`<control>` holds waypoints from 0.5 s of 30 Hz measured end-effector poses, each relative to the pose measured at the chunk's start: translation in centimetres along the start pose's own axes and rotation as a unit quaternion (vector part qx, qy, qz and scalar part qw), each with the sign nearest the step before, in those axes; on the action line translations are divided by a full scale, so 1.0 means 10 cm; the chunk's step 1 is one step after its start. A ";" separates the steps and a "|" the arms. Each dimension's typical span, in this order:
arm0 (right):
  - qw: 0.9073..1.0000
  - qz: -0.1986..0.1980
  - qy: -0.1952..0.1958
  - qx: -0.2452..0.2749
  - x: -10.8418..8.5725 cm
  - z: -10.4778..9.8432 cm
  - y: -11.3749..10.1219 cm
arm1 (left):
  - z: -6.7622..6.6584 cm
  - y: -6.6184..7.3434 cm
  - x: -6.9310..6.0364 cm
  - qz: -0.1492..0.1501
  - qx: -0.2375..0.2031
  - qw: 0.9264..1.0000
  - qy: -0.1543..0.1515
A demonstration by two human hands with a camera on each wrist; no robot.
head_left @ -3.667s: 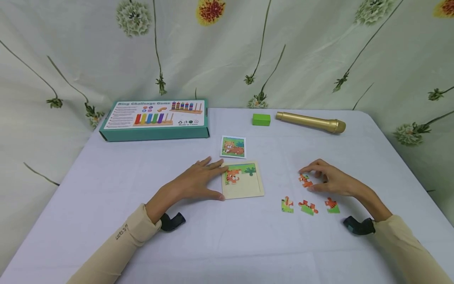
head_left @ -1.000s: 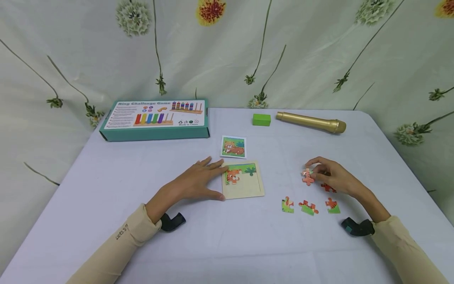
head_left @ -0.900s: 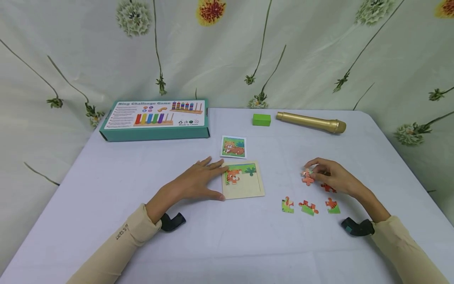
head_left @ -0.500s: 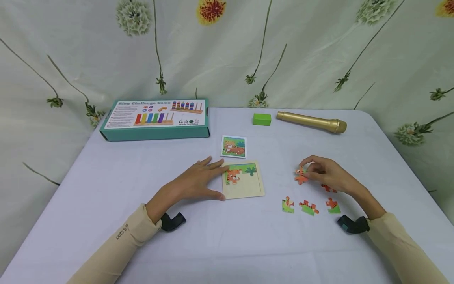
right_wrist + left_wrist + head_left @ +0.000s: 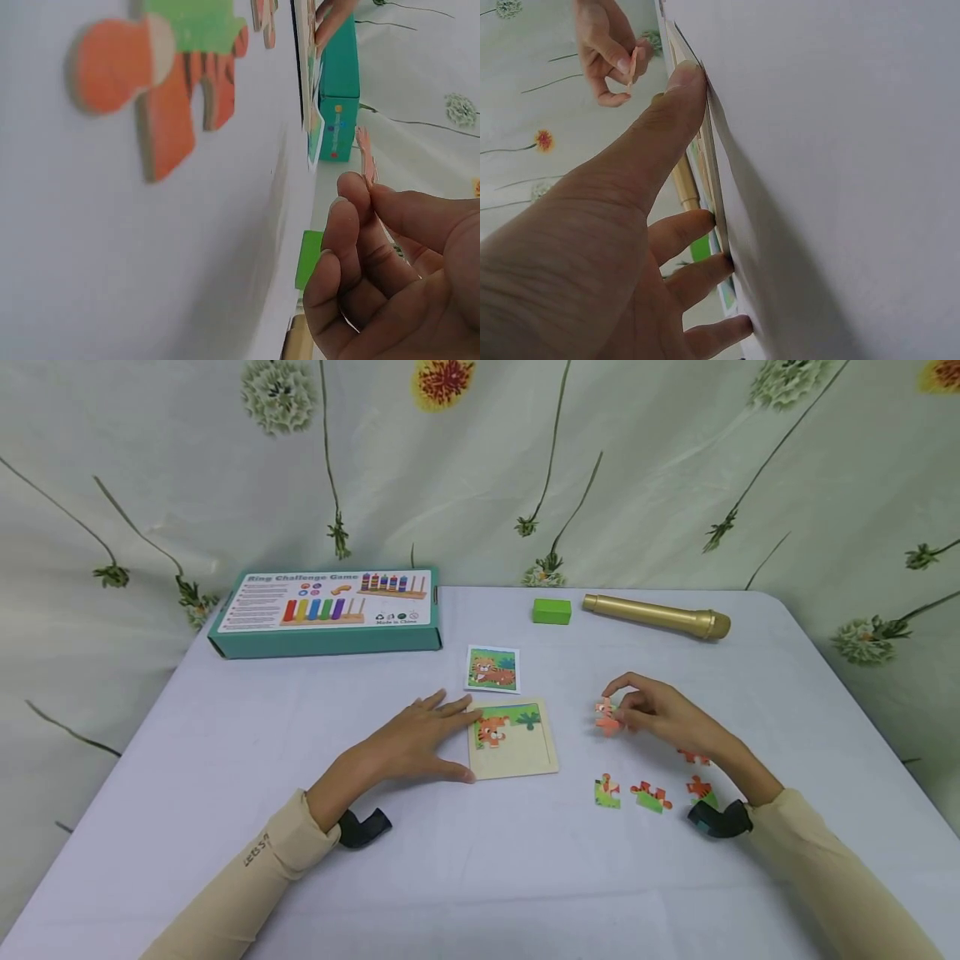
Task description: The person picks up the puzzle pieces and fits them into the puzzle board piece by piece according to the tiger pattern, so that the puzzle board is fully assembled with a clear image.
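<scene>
- Right hand [image 5: 663, 710] pinches a piece [image 5: 608, 726] between thumb and fingers, raised off the worktop [image 5: 480, 868], right of the board [image 5: 528, 758].
- Left hand [image 5: 420, 739] lies spread, gripping nothing, thumb and fingertips touching the board's left edge.
- I judge the piece light, thin and stiff; narrow parts might chip if levered.
- Printed face may slip; I'd take opposite edges.
- Board looks light enough to skid; I'd steady its rim.

Left of the right hand [image 5: 660, 710], an open strip of tablecloth [image 5: 576, 735] reaches the board [image 5: 521, 762], whose opposite edge the left hand [image 5: 420, 739] blocks; loose pieces [image 5: 651, 798] obstruct the near side, a gold microphone [image 5: 656, 617] farther beyond
</scene>
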State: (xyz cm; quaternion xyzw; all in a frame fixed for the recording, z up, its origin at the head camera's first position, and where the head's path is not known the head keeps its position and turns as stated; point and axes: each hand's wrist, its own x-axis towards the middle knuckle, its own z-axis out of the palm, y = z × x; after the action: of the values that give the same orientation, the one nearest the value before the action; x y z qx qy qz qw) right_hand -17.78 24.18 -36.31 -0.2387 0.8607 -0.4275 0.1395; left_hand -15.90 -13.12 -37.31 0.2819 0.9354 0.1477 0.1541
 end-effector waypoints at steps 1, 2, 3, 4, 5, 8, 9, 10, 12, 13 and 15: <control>1.000 -0.001 -0.003 0.003 0.02 0.02 -0.02 | 0.00 0.00 0.00 0.000 0.000 1.000 0.000; 1.000 -0.001 -0.006 0.006 0.05 0.04 -0.03 | 0.00 0.00 0.00 0.000 -0.001 1.000 0.001; 1.000 -0.004 -0.010 0.009 0.07 0.05 -0.04 | 0.01 0.00 0.00 0.001 -0.001 1.000 0.001; 1.000 -0.005 -0.014 0.013 0.09 0.07 -0.06 | 0.01 -0.01 0.00 0.002 -0.001 1.000 0.002; 1.000 -0.006 -0.018 0.014 0.11 0.09 -0.07 | 0.01 -0.01 0.00 0.002 -0.001 1.000 0.002; 0.999 -0.012 -0.029 0.012 0.18 0.15 -0.11 | 0.01 -0.01 -0.01 0.002 -0.002 1.000 0.002; 0.999 -0.014 -0.032 0.010 0.20 0.16 -0.12 | 0.01 -0.01 -0.01 0.003 -0.001 1.000 0.002; 0.999 -0.016 -0.035 0.008 0.22 0.18 -0.14 | 0.01 -0.01 -0.01 0.003 -0.001 1.000 0.002; 0.999 -0.021 -0.040 0.006 0.26 0.22 -0.16 | 0.00 -0.01 -0.01 0.003 0.000 1.000 0.001; 0.999 -0.025 -0.043 0.006 0.27 0.23 -0.17 | 0.00 -0.01 0.00 0.003 0.002 1.000 0.001; 0.998 -0.029 -0.048 0.004 0.30 0.26 -0.19 | 0.00 -0.01 0.00 0.005 0.004 1.000 0.001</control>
State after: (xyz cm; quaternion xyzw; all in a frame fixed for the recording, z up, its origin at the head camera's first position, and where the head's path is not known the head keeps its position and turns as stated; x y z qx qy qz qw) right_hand -18.62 19.90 -36.44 -0.2837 0.8439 -0.4229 0.1691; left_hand -15.92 -13.20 -37.36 0.2874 0.9346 0.1451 0.1511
